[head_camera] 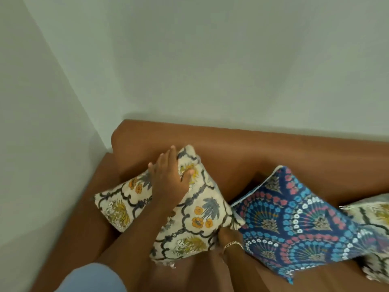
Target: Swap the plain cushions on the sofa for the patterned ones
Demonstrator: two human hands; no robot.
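Note:
A cream cushion [189,216] with grey lattice and orange flowers leans against the brown sofa's [252,148] back at the left end. My left hand [170,178] lies flat on its upper part, fingers spread. My right hand [228,234], with a bracelet at the wrist, grips the cushion's lower right edge. Beside it on the right leans a blue cushion [299,224] with a fan pattern of pink and white flowers. A second cream floral cushion [376,228] shows at the right edge, partly cut off. No plain cushion is in view.
The sofa stands in a room corner against pale walls [189,60]. Its left armrest [92,197] runs beside the cream cushion. A light blue sleeve [92,279] shows at the bottom.

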